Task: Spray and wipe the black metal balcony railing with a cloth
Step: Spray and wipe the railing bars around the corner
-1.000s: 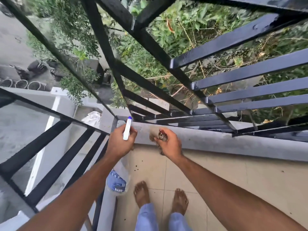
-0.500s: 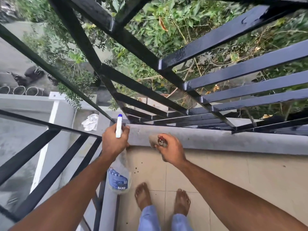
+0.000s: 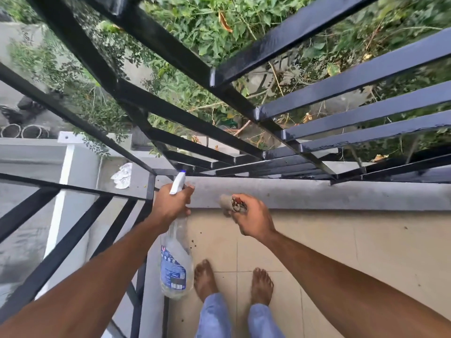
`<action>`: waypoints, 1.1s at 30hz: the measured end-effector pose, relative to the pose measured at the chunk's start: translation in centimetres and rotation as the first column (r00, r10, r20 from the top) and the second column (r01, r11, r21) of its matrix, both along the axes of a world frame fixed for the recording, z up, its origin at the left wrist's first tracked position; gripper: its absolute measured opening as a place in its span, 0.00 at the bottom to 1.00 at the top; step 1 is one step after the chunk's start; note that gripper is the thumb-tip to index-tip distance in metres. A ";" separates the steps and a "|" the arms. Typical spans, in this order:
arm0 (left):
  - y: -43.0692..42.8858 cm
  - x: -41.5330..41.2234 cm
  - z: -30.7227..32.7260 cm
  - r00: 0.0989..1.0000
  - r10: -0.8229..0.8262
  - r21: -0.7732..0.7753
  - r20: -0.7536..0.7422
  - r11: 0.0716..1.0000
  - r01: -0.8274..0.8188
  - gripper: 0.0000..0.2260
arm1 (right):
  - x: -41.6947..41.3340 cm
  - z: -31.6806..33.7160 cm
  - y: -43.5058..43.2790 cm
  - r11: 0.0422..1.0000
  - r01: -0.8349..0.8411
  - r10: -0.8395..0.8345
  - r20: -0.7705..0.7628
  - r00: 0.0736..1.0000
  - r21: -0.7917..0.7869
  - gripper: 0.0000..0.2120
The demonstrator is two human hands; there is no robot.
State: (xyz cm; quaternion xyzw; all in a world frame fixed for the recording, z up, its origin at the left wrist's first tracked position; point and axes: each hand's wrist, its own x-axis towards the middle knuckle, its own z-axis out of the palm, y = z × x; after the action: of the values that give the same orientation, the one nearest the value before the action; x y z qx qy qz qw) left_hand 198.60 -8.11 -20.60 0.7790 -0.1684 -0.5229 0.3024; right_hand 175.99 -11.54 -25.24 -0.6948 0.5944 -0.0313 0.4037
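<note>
Balcony ledge point(image 3: 317, 193) grey, far side; black railing point(image 3: 366, 113) rises from it. Our left hand point(image 3: 170, 203) grips spray bottle point(image 3: 175, 262) neck, nozzle at railing's base. Our right hand point(image 3: 253, 215) clutches bunched cloth point(image 3: 228, 203) by ledge. Bare feet point(image 3: 205, 276) on floor tiles point(image 3: 341, 252).

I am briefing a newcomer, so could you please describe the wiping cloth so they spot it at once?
Find the grey concrete ledge under the black railing. In front of it the right hand grips a bunched beige cloth. Unlike the crumpled white scrap beyond the bars, it is held.
</note>
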 end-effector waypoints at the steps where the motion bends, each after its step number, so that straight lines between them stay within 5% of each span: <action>1: -0.2 -0.3 0.0 1.000 -0.018 0.005 -0.024 1.000 0.019 0.08 | -0.2 -0.1 0.0 1.000 0.013 -0.013 -0.006 1.000 0.000 0.19; 25: -1.8 -4.7 0.3 0.962 -0.263 -0.081 -0.069 0.963 0.257 0.09 | -0.7 0.2 2.3 0.956 0.295 -0.292 0.106 0.950 -0.007 0.20; 29: -1.0 -3.5 1.1 0.974 -0.218 -0.106 -0.062 0.972 0.211 0.08 | 1.7 0.7 2.0 0.960 0.222 -0.214 0.062 0.975 -0.169 0.24; 33: 0.1 -2.3 1.8 0.987 -0.153 -0.171 0.056 0.972 0.161 0.09 | 4.2 1.6 0.2 0.901 -0.053 0.024 -0.073 0.997 -0.430 0.26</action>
State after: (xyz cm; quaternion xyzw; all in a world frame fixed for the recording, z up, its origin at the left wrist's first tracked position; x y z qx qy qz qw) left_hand 196.30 -7.98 -18.76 0.7446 -0.2810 -0.5118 0.3237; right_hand 180.20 -11.29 -23.63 -0.7791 0.5719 -0.1310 0.2209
